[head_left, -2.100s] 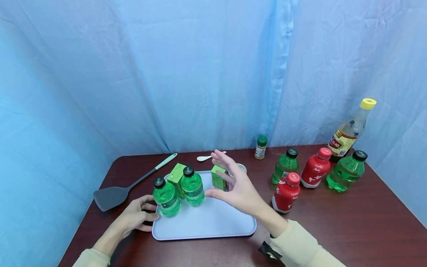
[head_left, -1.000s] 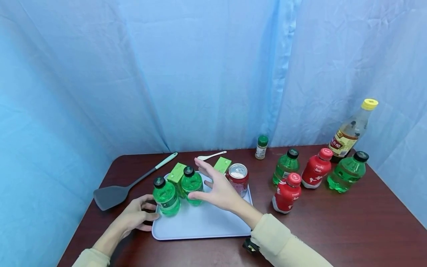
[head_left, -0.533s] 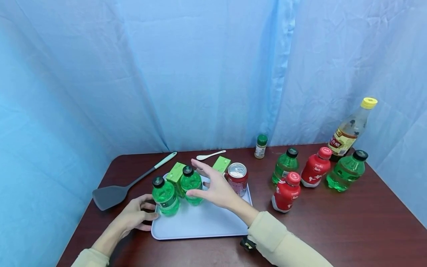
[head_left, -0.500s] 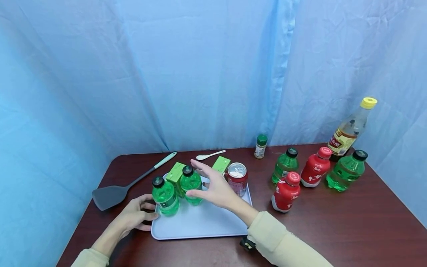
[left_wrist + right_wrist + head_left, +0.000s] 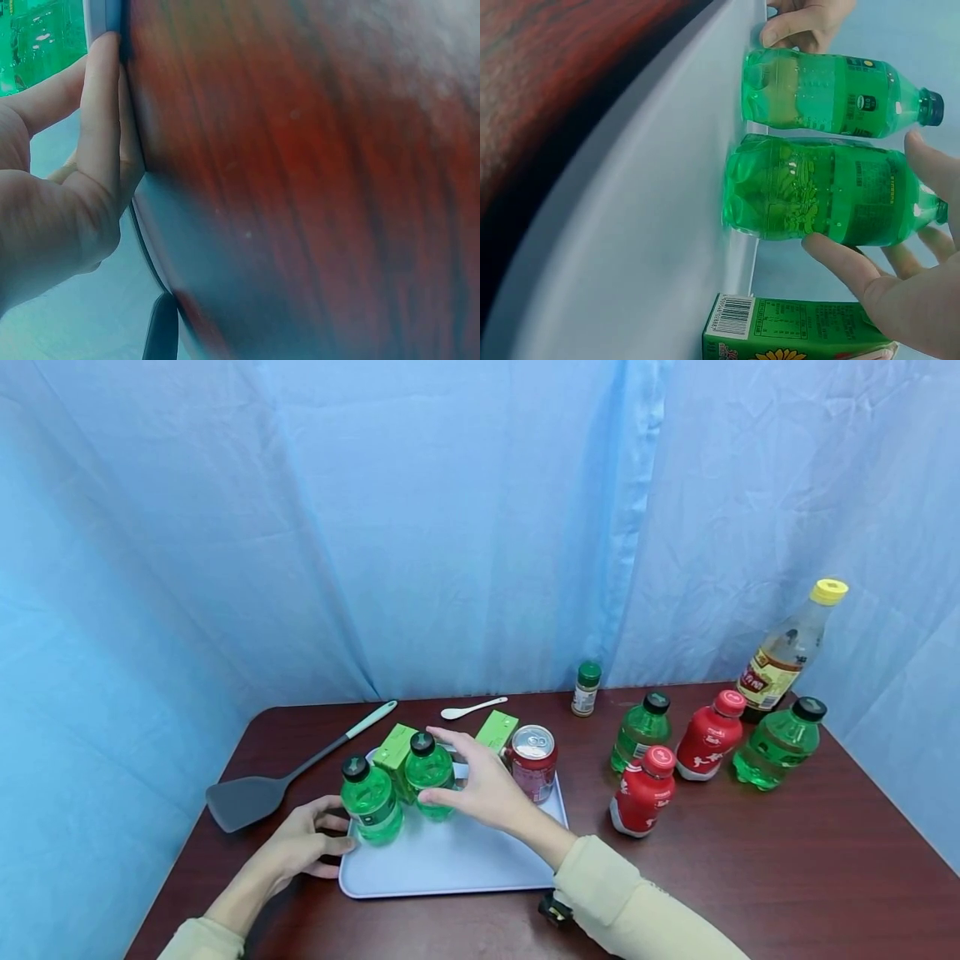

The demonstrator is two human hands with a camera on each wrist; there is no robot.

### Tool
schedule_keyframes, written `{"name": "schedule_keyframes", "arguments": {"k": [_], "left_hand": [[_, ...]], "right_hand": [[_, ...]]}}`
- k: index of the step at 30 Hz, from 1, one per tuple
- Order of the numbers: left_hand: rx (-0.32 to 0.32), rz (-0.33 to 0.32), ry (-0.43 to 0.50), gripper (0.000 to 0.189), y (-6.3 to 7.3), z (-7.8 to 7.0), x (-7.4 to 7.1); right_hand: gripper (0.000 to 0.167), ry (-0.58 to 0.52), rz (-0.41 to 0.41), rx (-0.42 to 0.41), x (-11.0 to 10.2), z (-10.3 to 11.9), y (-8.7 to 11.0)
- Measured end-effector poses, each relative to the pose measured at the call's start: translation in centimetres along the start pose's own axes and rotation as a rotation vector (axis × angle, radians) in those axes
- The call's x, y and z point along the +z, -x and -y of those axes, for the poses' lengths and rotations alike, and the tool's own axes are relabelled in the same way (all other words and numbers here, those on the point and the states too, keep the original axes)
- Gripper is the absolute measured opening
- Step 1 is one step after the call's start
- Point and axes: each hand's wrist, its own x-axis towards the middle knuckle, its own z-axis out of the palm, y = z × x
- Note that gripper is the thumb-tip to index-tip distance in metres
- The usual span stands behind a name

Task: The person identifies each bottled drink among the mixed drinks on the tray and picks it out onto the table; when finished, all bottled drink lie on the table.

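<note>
Right hand [image 5: 483,783] now at green bottle [image 5: 427,770], red can [image 5: 533,767] (mostly hidden earlier) exposed

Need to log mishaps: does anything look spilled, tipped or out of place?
Nothing stands out: on the tray, the two green soda bottles and the red drink can stand upright, and no spill or damage shows.
</note>
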Motion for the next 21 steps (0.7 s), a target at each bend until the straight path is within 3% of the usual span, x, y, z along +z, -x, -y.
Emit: {"name": "schedule_keyframes", "arguments": {"k": [5,21], "left_hand": [[-0.007,0.0,0.003,0.069,-0.08,-0.03,0.0],[0.015,-0.019,-0.007,0.067,-0.16,0.29,0.13]], "right_hand": [[0.078,0.062,-0.021,0.001,0.07,-0.13,-0.08],[0.081,0.066,-0.009,0.024,0.32,-0.25,-0.19]]}}
